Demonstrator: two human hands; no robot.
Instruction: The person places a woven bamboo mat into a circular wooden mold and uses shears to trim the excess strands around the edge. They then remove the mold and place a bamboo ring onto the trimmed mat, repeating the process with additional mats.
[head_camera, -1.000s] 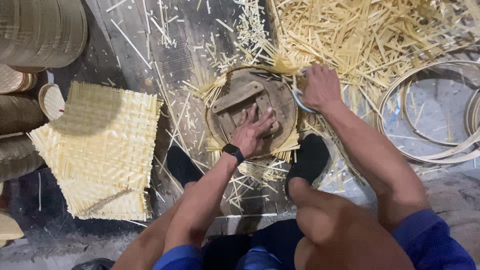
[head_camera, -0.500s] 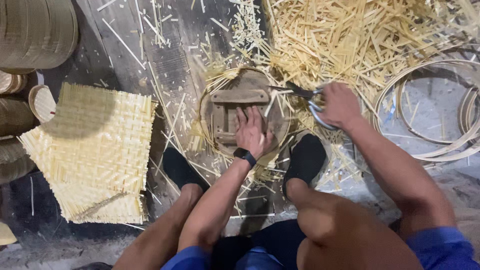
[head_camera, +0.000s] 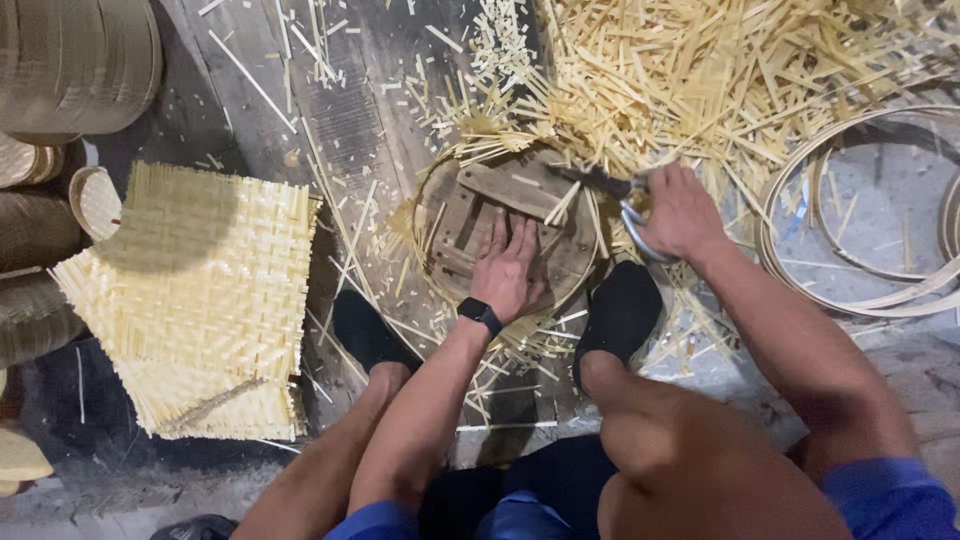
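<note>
Wooden round form (head_camera: 505, 215), ringed by a bamboo hoop with strip ends sticking out around its edge, is seen lying on the dark plank floor (head_camera: 350, 120) between the person's two black-socked feet (head_camera: 620, 310); it is pressed from above by the left hand (head_camera: 508, 272), which is laid flat and open on its slats, fingers spread and pointing away from the body; a black watch (head_camera: 480, 315) is worn on that wrist. The right hand (head_camera: 680, 212) is closed around the handles of a pair of scissors (head_camera: 625, 205), whose dark blades are pointed at the upper right rim of the form, touching or just beside the protruding strips; whether a strip lies between the blades cannot be told. A large heap of pale cut bamboo strips (head_camera: 700, 80) is spread beyond the form and the right hand; thin bamboo hoops (head_camera: 860, 210) are lying on the floor at the far right, well apart from the form. A square woven bamboo mat (head_camera: 190, 290) is laid to the left, near the left foot; stacked round woven baskets (head_camera: 70, 60) are seen at the upper left edge, and more at the left margin, partly out of view.
</note>
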